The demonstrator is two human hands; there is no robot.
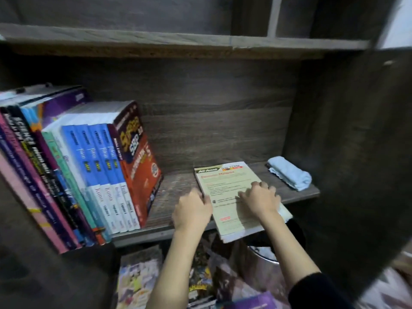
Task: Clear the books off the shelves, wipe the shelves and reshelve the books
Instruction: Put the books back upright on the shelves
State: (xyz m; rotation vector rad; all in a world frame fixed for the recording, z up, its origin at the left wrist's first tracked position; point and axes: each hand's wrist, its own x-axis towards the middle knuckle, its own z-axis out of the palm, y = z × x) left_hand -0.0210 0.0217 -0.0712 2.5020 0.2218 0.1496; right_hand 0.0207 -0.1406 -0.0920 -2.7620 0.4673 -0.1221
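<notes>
Books (98, 163) fill the left part of the shelf (176, 184), standing on end with their spines outward and leaning to the left – dark and purple spines first, then four blue-and-white ones side by side. A red book (139, 159) closes the row on its right, leaning on the blue ones. Past a bare stretch of board, the left hand (192, 210) has its grip closed on the left edge of a cream-covered book (225, 181), its fingers curled against that edge. This book lies flat on the shelf, cover up, with its near end hanging over the front edge. The right hand (259, 197) rests on the cover, its grip bent over the book's right edge. Further right a folded blue cloth (289, 175) lies on the shelf, apart from the book, near the side wall. Below the shelf, between the forearms, more colourful covers (138, 279) show – too blurred to read.
</notes>
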